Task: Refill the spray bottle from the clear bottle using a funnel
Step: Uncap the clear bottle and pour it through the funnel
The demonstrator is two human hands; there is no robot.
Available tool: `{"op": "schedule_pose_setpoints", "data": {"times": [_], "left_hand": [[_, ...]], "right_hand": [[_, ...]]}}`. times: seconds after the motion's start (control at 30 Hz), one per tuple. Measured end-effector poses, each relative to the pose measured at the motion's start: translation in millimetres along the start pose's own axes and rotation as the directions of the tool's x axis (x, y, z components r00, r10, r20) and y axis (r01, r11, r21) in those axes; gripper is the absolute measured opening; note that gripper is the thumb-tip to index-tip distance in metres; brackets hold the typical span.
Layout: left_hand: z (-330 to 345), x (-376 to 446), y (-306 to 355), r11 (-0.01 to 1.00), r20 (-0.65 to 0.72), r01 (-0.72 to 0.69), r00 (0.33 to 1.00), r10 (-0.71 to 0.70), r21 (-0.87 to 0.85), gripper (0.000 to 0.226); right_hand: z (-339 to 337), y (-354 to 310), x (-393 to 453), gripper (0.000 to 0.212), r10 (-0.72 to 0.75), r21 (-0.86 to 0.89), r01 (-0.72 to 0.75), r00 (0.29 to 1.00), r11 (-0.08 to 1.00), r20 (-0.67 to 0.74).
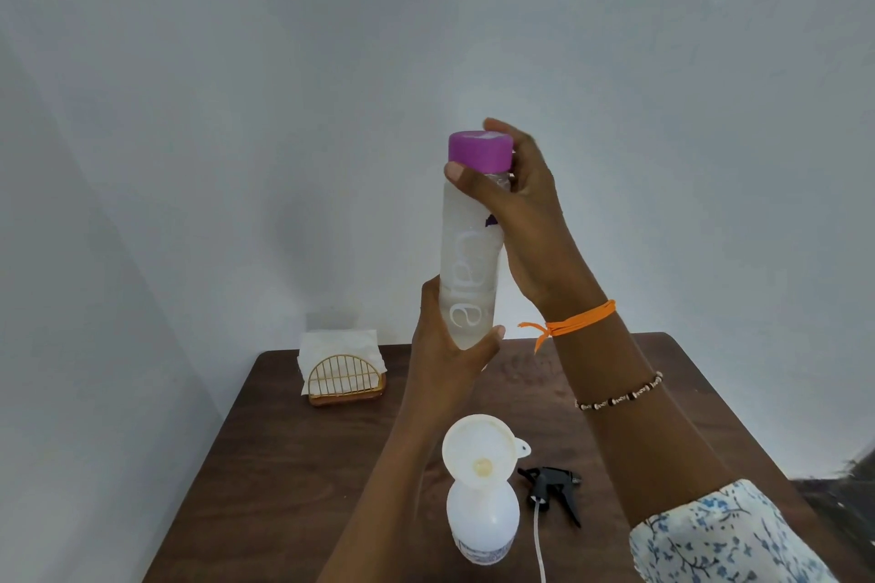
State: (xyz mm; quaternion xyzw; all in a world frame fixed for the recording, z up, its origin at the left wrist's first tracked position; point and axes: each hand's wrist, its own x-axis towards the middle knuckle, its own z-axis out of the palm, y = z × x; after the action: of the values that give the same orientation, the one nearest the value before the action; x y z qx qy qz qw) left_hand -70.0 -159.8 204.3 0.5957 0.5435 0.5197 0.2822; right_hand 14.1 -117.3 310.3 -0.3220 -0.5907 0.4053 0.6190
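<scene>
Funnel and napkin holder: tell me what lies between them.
In the head view, the left forearm crosses between the funnel and the napkin holder; otherwise only bare brown table shows there.

Both forearms are bare. The right wrist wears a knotted orange thread [581, 321], a thin beaded bracelet [620, 394] sits lower, then a white sleeve [724, 535] with blue flowers.

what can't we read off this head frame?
- Clear bottle fill level: frosted wall, both hands cover it.
- Purple cap: right hand grips it; thread state hidden.
- Spray bottle base: cut by bottom edge.
- Left hand fingers: behind bottle.
</scene>
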Motion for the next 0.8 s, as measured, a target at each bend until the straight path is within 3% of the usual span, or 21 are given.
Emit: {"op": "schedule_pose_setpoints", "data": {"times": [0.17, 0.3, 0.43, 0.6, 0.8], "left_hand": [[-1.0, -0.4, -1.2, 1.000, 0.012, 0.000, 1.000, 0.000, 0.005, 0.063], [0.4, 0.1, -1.0, 1.000, 0.017, 0.001, 1.000, -0.001, -0.003, 0.062], [0.5, 0.6, -0.1, 1.000, 0.019, 0.003, 1.000, -0.004, 0.009, 0.063], [0.3, 0.3, -0.5, 1.000, 0.016, 0.012, 1.000, -0.012, 0.017, 0.064], [-1.8, 0.3, 1.0, 0.999, -0.007, 0.050, 0.999, -0.050, 0.017, 0.067]], "right_hand": [[-2.3, 0.2, -1.1, 0.049, -0.017, 0.092, 0.013, 0.999, 0.996, 0.037], [-1.7, -0.7, 0.1, 0.065, -0.004, 0.181, -0.004, 0.999, 0.983, 0.043], [-1.9, -0.8, -1.4, 0.044, -0.034, 0.251, 0.023, 0.999, 0.968, 0.039], [3.6, -3.9, 0.4, 0.054, -0.036, 0.026, 0.037, 0.999, 0.999, -0.022], [-2.4, 1.1, 8.2, 0.035, -0.096, -0.112, 0.088, 0.993, 0.990, -0.068]]}}
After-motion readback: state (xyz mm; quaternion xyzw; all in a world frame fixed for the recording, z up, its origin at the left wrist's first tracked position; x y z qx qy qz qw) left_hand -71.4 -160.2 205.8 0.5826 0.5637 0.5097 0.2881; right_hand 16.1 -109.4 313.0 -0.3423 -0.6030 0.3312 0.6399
